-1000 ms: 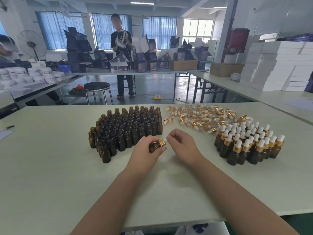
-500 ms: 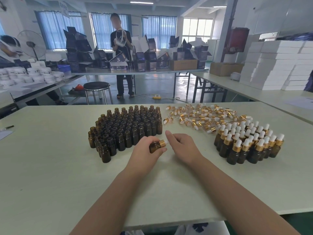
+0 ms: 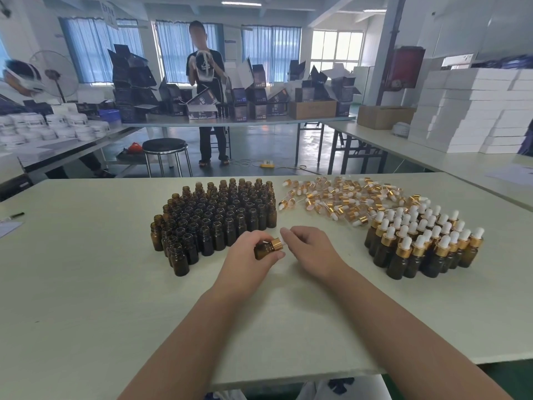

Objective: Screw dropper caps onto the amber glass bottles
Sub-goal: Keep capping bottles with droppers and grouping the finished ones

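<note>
L hand (image 3: 245,255) grips 1 amber bottle (image 3: 263,251) w/ thumb and fingers curled round its body, held just above the table (image 3: 86,284), approx centre, near the front edge of the uncapped bottles (image 3: 219,215). Bottle is tilted, neck pointing right and slightly up. A gold dropper cap (image 3: 277,243) sits on its neck; can't tell how far it's threaded on.

R hand (image 3: 313,249) is just beside the cap, index finger stretched out twd it, other fingers loosely bent. The cap's bulb end is hidden behind the R fingers, so can't tell whether that hand pinches the cap or only touches it.

Uncapped bottles stand upright in a tight block left of centre. Loose caps (image 3: 340,197) lie scattered at the far right of the table, gold collars w/ white bulbs. Capped bottles (image 3: 421,243) stand in a cluster front right, well apart from the hands.

Bkgd: a person (image 3: 207,90) stands at a far table holding sth, a stool (image 3: 165,147) nearby, white boxes (image 3: 473,111) stacked at right.
</note>
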